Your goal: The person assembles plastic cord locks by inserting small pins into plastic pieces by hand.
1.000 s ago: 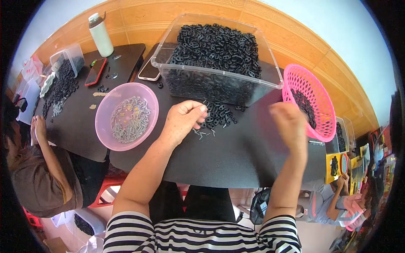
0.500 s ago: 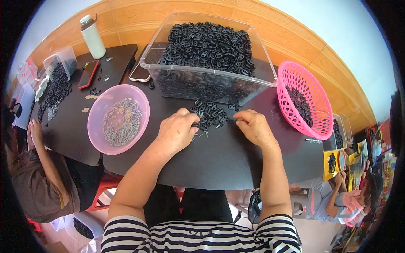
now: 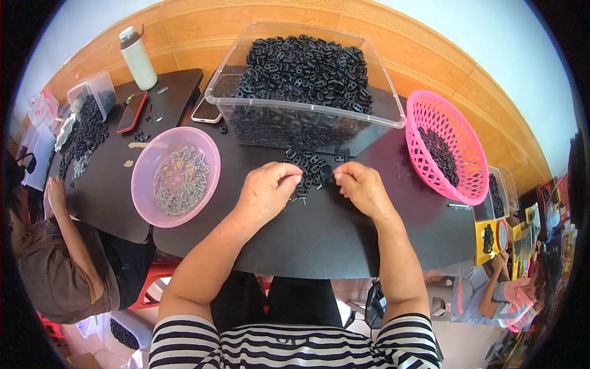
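A small heap of black two-holed plastic pieces [image 3: 312, 165] lies on the dark table, with a few short grey pins [image 3: 299, 200] along its near edge. At the heap's left side, my left hand [image 3: 269, 192] has thumb and forefinger pinched together; whatever lies between the tips is too small to make out. My right hand [image 3: 364, 189] is just right of the heap, its fingers curled and pinched. Anything in that grip is hidden too. Both hands are low over the table, a short gap apart.
Behind the heap stands a clear bin [image 3: 307, 111] full of black pieces. A pink bowl [image 3: 138, 184] of grey pins is at left, a pink basket [image 3: 413, 144] with black pieces at right. Phones [image 3: 132, 112], a bottle [image 3: 139, 64] and two co-workers [image 3: 67, 264] are farther out.
My left hand's fingertips have shifted right, over the edge of the heap. My right hand has come slightly left and nearer to me. The whole view has shifted slightly.
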Demonstrator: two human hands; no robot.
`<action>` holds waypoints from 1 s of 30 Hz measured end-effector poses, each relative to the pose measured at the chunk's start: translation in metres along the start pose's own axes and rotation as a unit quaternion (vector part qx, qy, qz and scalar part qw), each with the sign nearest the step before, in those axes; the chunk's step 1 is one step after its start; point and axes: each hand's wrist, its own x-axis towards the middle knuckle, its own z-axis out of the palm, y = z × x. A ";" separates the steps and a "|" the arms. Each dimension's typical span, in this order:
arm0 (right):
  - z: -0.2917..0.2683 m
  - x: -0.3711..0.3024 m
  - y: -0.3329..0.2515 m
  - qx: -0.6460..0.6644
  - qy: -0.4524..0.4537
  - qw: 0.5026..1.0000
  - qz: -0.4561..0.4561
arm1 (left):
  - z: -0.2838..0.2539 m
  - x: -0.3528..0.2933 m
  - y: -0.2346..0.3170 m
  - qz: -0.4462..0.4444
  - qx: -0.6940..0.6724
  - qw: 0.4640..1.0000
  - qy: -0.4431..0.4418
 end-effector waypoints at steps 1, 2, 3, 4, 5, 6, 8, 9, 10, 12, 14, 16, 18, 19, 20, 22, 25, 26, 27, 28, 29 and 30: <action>0.000 -0.001 -0.007 0.152 -0.065 0.978 0.131 | 0.001 0.000 0.006 -0.100 -0.100 0.989 -0.044; 0.002 -0.002 -0.010 0.152 -0.066 0.978 0.129 | 0.002 0.001 0.010 -0.198 -0.197 0.956 -0.086; 0.004 -0.004 -0.014 0.204 -0.074 0.967 0.130 | 0.003 0.001 0.012 -0.211 -0.253 0.939 -0.096; 0.008 -0.005 -0.017 0.255 -0.082 0.954 0.131 | 0.005 0.000 0.013 -0.213 -0.252 0.939 -0.094; 0.012 -0.006 -0.019 0.257 -0.085 0.954 0.130 | 0.008 0.000 0.012 -0.213 -0.310 0.922 -0.097; 0.016 -0.007 -0.020 0.276 -0.094 0.950 0.115 | 0.011 0.000 0.011 -0.213 -0.367 0.900 -0.100; 0.022 -0.007 -0.024 0.297 -0.105 0.944 0.102 | 0.012 0.002 0.009 -0.224 -0.389 0.888 -0.104; 0.023 -0.007 -0.029 0.313 -0.097 0.939 0.104 | 0.011 0.004 0.008 -0.222 -0.416 0.877 -0.092; 0.023 -0.008 -0.031 0.329 -0.088 0.934 0.107 | 0.012 0.004 0.008 -0.221 -0.442 0.866 -0.081; 0.024 -0.006 -0.028 0.375 -0.090 0.914 0.128 | 0.014 0.002 0.006 -0.205 -0.435 0.875 -0.057; 0.024 -0.004 -0.027 0.420 -0.093 0.891 0.147 | 0.014 -0.001 0.006 0.036 -0.140 0.990 0.004; 0.023 -0.004 -0.026 0.473 -0.093 0.860 0.168 | 0.013 -0.002 0.009 0.054 -0.097 0.994 0.019; 0.024 -0.005 -0.028 0.471 -0.105 0.860 0.164 | 0.011 0.001 0.008 0.100 -0.025 0.994 0.024; 0.025 -0.007 -0.030 0.439 -0.098 0.881 0.147 | 0.009 0.002 0.009 0.099 -0.025 0.995 0.025; 0.025 -0.007 -0.030 0.406 -0.090 0.900 0.130 | 0.007 0.003 0.009 0.058 -0.071 0.996 -0.006; 0.025 -0.008 -0.030 0.367 -0.105 0.916 0.125 | 0.006 0.003 0.007 0.017 -0.118 0.992 -0.037; 0.025 -0.010 -0.024 0.193 -0.118 0.974 -0.028 | 0.001 0.007 0.004 -0.166 -0.370 0.914 -0.017; 0.026 -0.011 -0.023 0.050 -0.113 0.977 -0.174 | -0.004 0.009 0.000 -0.184 -0.415 0.891 0.003; 0.025 -0.014 -0.028 0.040 -0.148 0.979 -0.131 | -0.010 0.011 -0.003 -0.193 -0.435 0.879 0.011; 0.028 -0.014 -0.028 0.040 -0.147 0.979 -0.133 | -0.014 0.013 -0.005 -0.203 -0.454 0.867 0.019; 0.033 -0.014 -0.027 -0.003 -0.118 0.979 -0.164 | -0.016 0.013 -0.005 -0.205 -0.472 0.857 0.028; 0.036 -0.014 -0.027 -0.046 -0.089 0.976 -0.194 | -0.016 0.013 -0.005 -0.205 -0.472 0.857 0.029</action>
